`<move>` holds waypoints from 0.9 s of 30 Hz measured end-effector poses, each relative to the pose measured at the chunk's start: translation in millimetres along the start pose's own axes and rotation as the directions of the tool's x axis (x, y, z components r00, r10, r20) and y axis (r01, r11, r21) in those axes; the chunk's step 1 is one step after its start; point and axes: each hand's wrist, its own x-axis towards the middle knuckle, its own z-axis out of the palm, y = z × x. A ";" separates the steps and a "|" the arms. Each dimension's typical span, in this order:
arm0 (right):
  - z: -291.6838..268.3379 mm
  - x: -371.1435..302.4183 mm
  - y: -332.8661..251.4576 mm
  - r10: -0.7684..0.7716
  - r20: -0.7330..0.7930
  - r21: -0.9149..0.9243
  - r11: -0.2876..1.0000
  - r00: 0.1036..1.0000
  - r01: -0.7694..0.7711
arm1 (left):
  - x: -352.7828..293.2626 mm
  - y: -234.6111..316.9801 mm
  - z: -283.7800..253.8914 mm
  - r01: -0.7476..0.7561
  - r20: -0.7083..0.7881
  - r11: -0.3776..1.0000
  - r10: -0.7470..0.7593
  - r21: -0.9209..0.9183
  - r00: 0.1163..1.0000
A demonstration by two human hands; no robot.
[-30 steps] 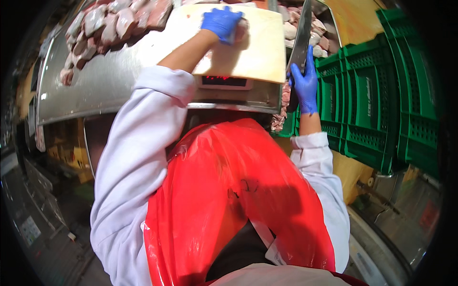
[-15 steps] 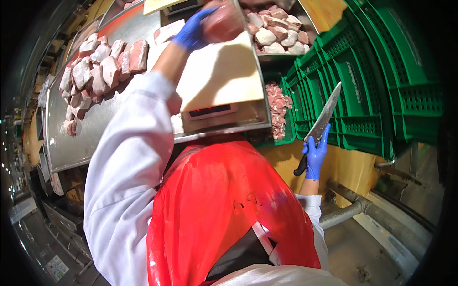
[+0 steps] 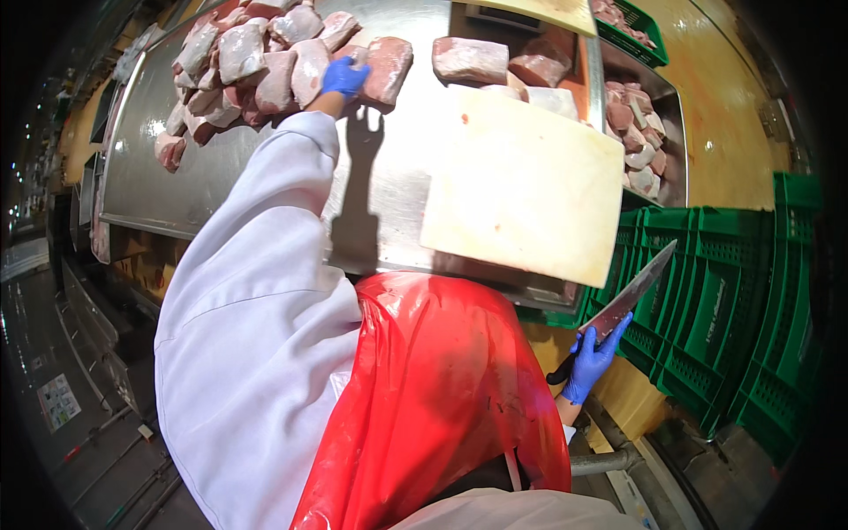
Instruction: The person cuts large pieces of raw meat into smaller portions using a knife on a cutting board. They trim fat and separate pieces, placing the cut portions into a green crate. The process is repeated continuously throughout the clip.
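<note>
At the far end of the stainless steel table: left hand in blue glove, grip closed on a pink raw meat chunk beside the heap. Down by the hip: right hand, grip wrapped round a long steel knife, blade tilted up toward stacked green plastic crates. Risks, judged: blade catching the red plastic apron or crates; wet meat slipping. Small pale rectangular sign low on the left, 1 only.

A steel worktable stands beside stacked green crates on a yellow floor.
</note>
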 end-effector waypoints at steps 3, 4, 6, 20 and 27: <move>33.7 8.1 -19.9 -0.037 0.012 -0.024 0.999 0.999 0.037 | 15.2 6.8 35.7 -0.008 0.188 0.995 -0.010 0.097 0.982; 42.9 9.4 -26.7 -0.050 0.002 -0.033 0.998 0.999 0.051 | 22.0 23.6 46.8 0.048 0.350 0.985 -0.105 0.166 0.931; 67.4 8.6 -44.0 -0.069 -0.014 -0.030 0.997 0.998 0.068 | 16.0 43.7 73.2 0.057 0.160 0.943 -0.115 0.327 0.980; 104.9 -47.2 -70.6 -0.001 -0.087 -0.191 0.981 0.996 -0.016 | 88.4 156.7 119.9 -0.673 0.365 0.720 0.588 0.169 0.722; 89.1 -58.6 -76.7 0.056 -0.147 -0.226 0.970 0.988 -0.088 | 85.0 158.9 124.3 -0.480 0.465 0.876 0.447 -0.052 0.764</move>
